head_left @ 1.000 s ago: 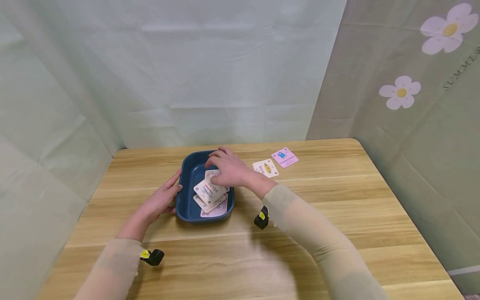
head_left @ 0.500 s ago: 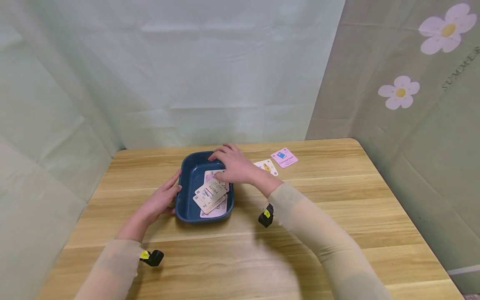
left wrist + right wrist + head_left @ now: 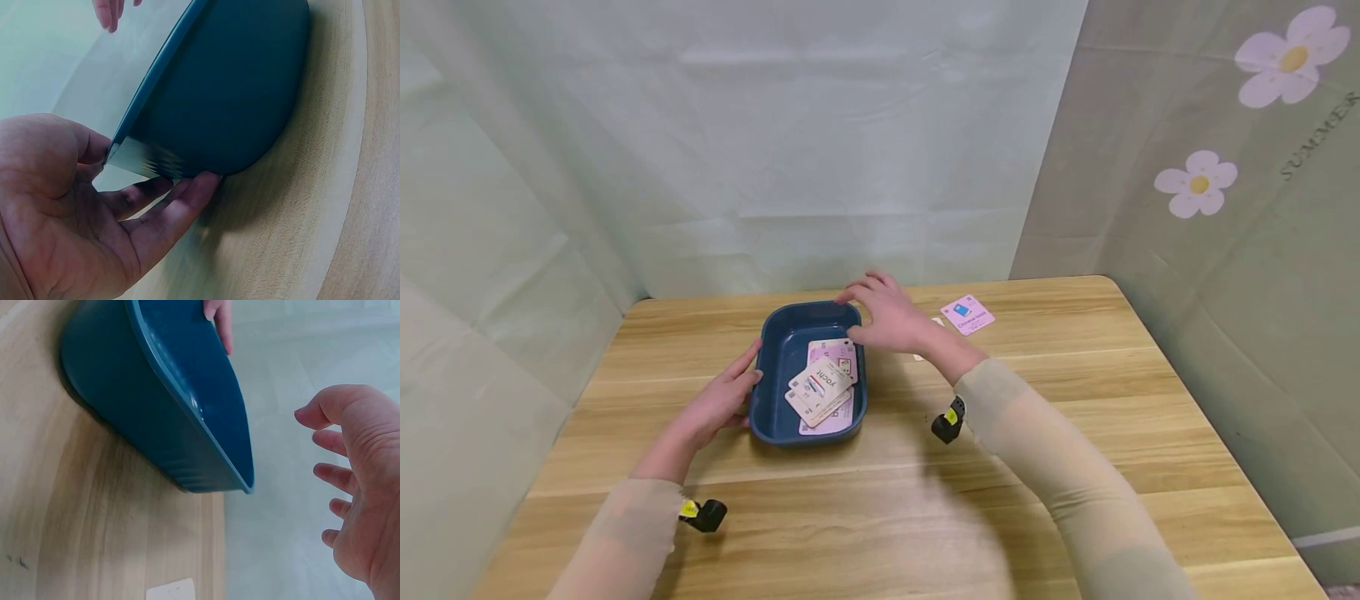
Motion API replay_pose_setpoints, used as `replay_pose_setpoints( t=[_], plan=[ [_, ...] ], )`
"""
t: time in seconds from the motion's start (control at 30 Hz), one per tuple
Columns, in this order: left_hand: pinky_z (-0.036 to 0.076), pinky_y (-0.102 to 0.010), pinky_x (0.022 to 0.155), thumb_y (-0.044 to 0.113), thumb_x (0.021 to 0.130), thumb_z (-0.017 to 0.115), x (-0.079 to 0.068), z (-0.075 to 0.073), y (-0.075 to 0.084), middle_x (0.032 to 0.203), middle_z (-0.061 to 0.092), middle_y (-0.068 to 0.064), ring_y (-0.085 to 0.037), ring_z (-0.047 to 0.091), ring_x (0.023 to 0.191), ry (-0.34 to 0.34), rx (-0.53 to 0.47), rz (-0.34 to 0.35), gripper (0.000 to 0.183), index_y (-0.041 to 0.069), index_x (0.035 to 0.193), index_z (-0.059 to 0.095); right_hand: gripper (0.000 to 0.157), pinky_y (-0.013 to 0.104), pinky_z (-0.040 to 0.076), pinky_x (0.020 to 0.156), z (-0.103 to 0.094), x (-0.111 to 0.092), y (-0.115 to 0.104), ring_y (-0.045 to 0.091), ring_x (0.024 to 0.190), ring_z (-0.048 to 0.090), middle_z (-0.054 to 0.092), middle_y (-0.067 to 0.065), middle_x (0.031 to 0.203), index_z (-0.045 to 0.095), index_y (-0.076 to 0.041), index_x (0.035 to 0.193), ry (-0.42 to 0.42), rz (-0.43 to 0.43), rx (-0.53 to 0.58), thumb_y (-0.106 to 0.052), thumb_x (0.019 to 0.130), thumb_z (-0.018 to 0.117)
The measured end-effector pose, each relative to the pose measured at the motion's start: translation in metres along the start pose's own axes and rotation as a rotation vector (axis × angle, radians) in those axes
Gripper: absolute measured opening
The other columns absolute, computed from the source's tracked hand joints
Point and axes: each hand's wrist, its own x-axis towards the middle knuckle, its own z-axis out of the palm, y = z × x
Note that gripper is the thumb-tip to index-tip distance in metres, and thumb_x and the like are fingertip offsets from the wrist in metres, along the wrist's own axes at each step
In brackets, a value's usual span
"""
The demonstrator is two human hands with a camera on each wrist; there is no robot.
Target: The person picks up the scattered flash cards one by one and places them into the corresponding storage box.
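Observation:
In the head view a dark blue plastic bin (image 3: 772, 417) stands on the table. My left hand (image 3: 724, 400) holds its left side, thumb at the rim and fingers against the outer wall, as the left wrist view shows too. Several square picture cards lie overlapped inside; a "yacht" card (image 3: 824, 382) is on top, a pink-printed card (image 3: 835, 354) partly beneath it. My right hand (image 3: 891, 317) is at the bin's far right rim with fingers spread and loosely bent. In the right wrist view that hand (image 3: 369, 481) stands apart from the bin, nothing between thumb and fingers.
On the wooden table (image 3: 1075, 433), a pink "Chinese book" card (image 3: 967, 314) lies right of the right hand. A white card (image 3: 937, 322) is mostly hidden behind that wrist. Pale cloth walls (image 3: 850, 150) rise at the table's back and sides.
My right hand has moved right and away from over the cards, uncovering the yacht card and the pink-printed one and covering most of the white card. The left hand has stayed at the bin.

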Motion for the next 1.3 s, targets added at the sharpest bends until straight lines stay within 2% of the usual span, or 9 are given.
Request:
replay_pose_setpoints(
  t=[0.4,0.6,0.97,1.3],
  plan=[
    [0.056,-0.038,0.073,0.029,0.112,0.033,0.002,-0.001,0.000,0.167,0.010,-0.026,-0.039,0.055,0.116,0.008,0.007,-0.007,0.062,0.041,0.164,0.000,0.050,0.051,0.017,0.121,-0.017,-0.009,0.021,0.030,0.153,0.014,0.045,0.003,0.154,0.060,-0.019,0.140,0.035,0.030,-0.013,-0.029,0.092,0.069],
    [0.056,-0.039,0.073,0.031,0.112,0.033,0.003,-0.001,0.000,0.168,0.008,-0.025,-0.040,0.054,0.117,0.012,0.017,-0.005,0.062,0.042,0.163,0.000,0.050,0.053,0.017,0.120,-0.025,-0.014,0.028,0.029,0.153,0.013,0.045,0.003,0.154,0.059,-0.020,0.141,0.044,0.047,-0.002,-0.031,0.093,0.068],
    [0.056,-0.037,0.072,0.030,0.112,0.033,0.005,-0.003,-0.002,0.167,0.011,-0.026,-0.035,0.058,0.110,0.011,0.013,-0.006,0.062,0.042,0.163,0.000,0.051,0.052,0.016,0.121,-0.039,-0.025,0.042,0.031,0.153,0.011,0.042,0.004,0.157,0.058,-0.017,0.143,0.035,0.079,-0.025,-0.030,0.095,0.066],
    [0.056,-0.038,0.072,0.030,0.112,0.033,0.004,-0.002,-0.001,0.167,0.009,-0.025,-0.037,0.057,0.113,0.008,0.014,-0.009,0.062,0.040,0.164,0.000,0.049,0.054,0.013,0.121,-0.046,-0.035,0.056,0.033,0.154,0.012,0.042,0.008,0.157,0.058,-0.015,0.142,0.067,0.101,-0.036,-0.027,0.095,0.068]
  ],
)
